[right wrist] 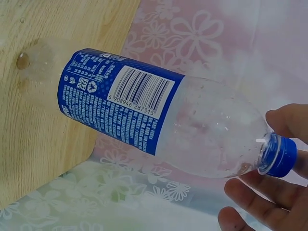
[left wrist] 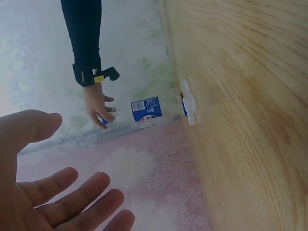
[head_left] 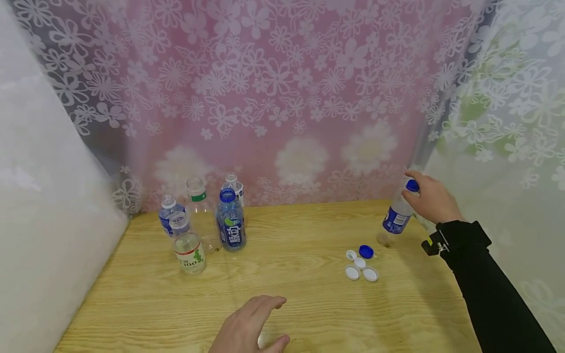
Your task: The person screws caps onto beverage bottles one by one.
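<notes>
My right hand (head_left: 425,196) grips a clear plastic bottle (head_left: 396,217) by its blue cap (head_left: 412,185) at the far right of the wooden table (head_left: 291,235). The bottle has a blue label and leans over, its base on the wood. In the right wrist view the bottle (right wrist: 144,115) is empty, and my thumb and fingers (right wrist: 255,192) lie around its cap (right wrist: 281,156). My left hand (head_left: 251,326) is open, palm down, low over the table's front middle. The left wrist view shows that hand (left wrist: 57,192) with its fingers spread and nothing in it.
Several bottles (head_left: 203,223) stand in a group at the back left, most without caps. One blue cap (head_left: 366,251) and three white caps (head_left: 361,268) lie loose near the leaning bottle. Flowered curtains (head_left: 282,98) close in the back and both sides.
</notes>
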`<state>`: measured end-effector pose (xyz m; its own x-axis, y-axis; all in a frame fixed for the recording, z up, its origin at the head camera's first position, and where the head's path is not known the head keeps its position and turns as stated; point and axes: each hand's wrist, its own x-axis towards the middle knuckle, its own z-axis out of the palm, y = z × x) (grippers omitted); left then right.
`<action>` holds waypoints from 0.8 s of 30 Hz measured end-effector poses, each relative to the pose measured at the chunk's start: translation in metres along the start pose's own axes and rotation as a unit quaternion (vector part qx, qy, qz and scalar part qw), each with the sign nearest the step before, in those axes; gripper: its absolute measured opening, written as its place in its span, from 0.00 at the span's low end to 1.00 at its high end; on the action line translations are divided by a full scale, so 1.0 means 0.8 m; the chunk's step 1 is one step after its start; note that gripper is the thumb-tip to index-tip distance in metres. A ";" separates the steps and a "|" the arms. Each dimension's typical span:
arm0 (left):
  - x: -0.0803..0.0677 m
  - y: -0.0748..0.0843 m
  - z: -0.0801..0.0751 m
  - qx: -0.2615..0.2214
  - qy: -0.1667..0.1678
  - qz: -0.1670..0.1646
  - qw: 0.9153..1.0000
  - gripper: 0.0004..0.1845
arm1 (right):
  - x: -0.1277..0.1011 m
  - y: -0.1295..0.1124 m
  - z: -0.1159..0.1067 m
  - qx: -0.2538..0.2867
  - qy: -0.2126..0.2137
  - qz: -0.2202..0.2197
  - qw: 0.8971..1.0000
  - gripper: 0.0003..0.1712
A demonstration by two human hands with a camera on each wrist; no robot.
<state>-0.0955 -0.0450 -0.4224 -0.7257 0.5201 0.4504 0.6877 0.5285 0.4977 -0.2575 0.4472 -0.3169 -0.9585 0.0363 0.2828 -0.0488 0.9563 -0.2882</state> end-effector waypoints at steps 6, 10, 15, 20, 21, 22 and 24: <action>-0.002 0.000 0.000 0.002 0.005 0.003 1.000 0.27 | -0.007 -0.005 -0.002 -0.015 0.012 -0.009 1.000 0.36; -0.003 0.000 0.000 0.002 0.004 0.003 1.000 0.26 | -0.016 -0.012 -0.006 -0.053 0.049 -0.029 0.997 0.34; -0.004 -0.001 0.000 -0.009 -0.009 -0.009 1.000 0.25 | -0.030 -0.032 -0.011 -0.092 0.094 -0.059 0.990 0.33; -0.005 -0.004 0.000 -0.014 -0.009 -0.003 1.000 0.25 | -0.049 -0.067 -0.013 -0.109 0.135 -0.097 0.980 0.31; -0.005 -0.004 0.000 -0.014 -0.006 0.000 1.000 0.25 | -0.054 -0.074 -0.013 -0.110 0.142 -0.108 0.978 0.31; -0.005 -0.005 0.000 -0.013 -0.004 0.003 1.000 0.25 | -0.059 -0.081 -0.013 -0.112 0.148 -0.120 0.975 0.30; -0.005 -0.007 0.000 -0.011 0.003 0.010 1.000 0.26 | -0.069 -0.095 -0.013 -0.109 0.152 -0.140 0.972 0.29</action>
<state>-0.0968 -0.0501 -0.4271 -0.7125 0.5265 0.4638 0.7009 0.5030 0.5058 -0.1982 0.3756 -0.3015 -0.7874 -0.1820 0.5890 -0.2030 0.9787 0.0311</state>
